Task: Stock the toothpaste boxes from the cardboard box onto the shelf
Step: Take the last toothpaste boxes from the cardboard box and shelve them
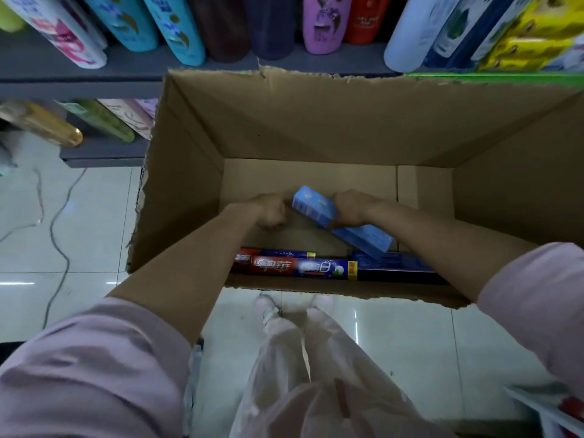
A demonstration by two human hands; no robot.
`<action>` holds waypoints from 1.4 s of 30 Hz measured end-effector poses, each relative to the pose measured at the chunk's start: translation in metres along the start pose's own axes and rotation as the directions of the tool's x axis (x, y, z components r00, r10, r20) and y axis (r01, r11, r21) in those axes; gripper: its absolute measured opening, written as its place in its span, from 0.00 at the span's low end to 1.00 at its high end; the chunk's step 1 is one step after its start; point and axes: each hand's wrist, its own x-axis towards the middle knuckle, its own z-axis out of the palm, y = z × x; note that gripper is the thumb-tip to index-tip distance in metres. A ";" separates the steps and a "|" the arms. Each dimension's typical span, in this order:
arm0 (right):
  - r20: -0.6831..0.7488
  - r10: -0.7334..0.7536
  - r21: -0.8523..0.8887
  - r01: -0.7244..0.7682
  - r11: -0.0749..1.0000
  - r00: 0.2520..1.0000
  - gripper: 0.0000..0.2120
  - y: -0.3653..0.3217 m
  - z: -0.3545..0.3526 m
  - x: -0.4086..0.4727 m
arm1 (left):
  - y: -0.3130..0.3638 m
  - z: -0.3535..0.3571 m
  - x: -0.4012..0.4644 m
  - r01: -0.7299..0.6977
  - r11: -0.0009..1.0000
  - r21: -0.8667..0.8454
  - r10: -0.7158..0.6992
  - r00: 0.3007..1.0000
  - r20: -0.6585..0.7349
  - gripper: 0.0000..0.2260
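Note:
Both my arms reach down into an open cardboard box (189, 172) on the floor below the shelves. My right hand (349, 207) grips a light blue toothpaste box (314, 203) that lies tilted, its far end raised. My left hand (271, 211) is curled into a fist touching that box's upper left end; whether it grips the box I cannot tell. Along the near wall of the cardboard box lie a red-and-blue toothpaste box (294, 267) and a dark blue one (392, 263).
A grey shelf (79, 80) runs across the top, holding several shampoo bottles (177, 30) and yellow packs (537, 36). A lower shelf at left holds more bottles (41, 124). A cable (58, 235) trails over the white tiled floor. My legs and shoes stand just before the box.

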 end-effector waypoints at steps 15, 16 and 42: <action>-0.044 0.061 0.311 -0.044 0.950 0.997 0.23 -0.010 -0.003 -0.003 | -0.013 0.019 0.012 0.149 0.952 0.265 -0.235 0.915 0.329 0.29; -0.037 0.064 0.318 -0.049 0.947 0.997 0.23 -0.011 -0.003 -0.003 | -0.016 0.021 0.017 0.133 0.954 0.267 -0.216 0.925 0.312 0.30; -0.379 0.122 0.886 0.322 0.333 0.917 0.13 -0.044 -0.031 -0.059 | -0.001 -0.036 -0.073 -0.267 0.107 -0.958 0.124 0.959 -0.254 0.17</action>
